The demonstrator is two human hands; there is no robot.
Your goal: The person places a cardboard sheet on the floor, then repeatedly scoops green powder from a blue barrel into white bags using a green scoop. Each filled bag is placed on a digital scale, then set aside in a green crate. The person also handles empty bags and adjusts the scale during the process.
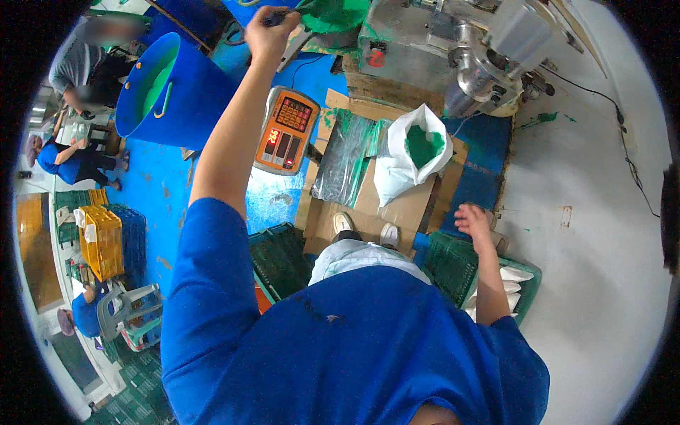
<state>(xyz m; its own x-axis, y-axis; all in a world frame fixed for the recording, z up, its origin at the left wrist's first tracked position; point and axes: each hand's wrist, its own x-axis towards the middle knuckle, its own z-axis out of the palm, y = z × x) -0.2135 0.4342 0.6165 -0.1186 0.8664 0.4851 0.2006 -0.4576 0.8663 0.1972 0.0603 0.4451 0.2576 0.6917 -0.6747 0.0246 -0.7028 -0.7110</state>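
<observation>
My left hand (pixel 269 32) is stretched far forward, its fingers wrapped round a dark handle. Just right of it is a green-coated vessel (pixel 333 15), partly cut off by the upper edge; I cannot tell whether the handle belongs to it. My right hand (pixel 474 225) is held low on the right with its fingers apart and nothing in them. A white bag (pixel 397 173) stands with its mouth spread on a flat, clear-covered, green-smeared platform, and green material (pixel 425 147) shows inside. The orange scale display (pixel 287 131) is lit, left of the platform.
A steel machine (pixel 471 64) stands ahead on the right. A big blue tub (pixel 177 99) with green contents is at the left. Green crates flank me, the right crate (pixel 528 283) holding white bags. Yellow crates (pixel 103 241), a grey chair (pixel 127 312) and several people are farther left.
</observation>
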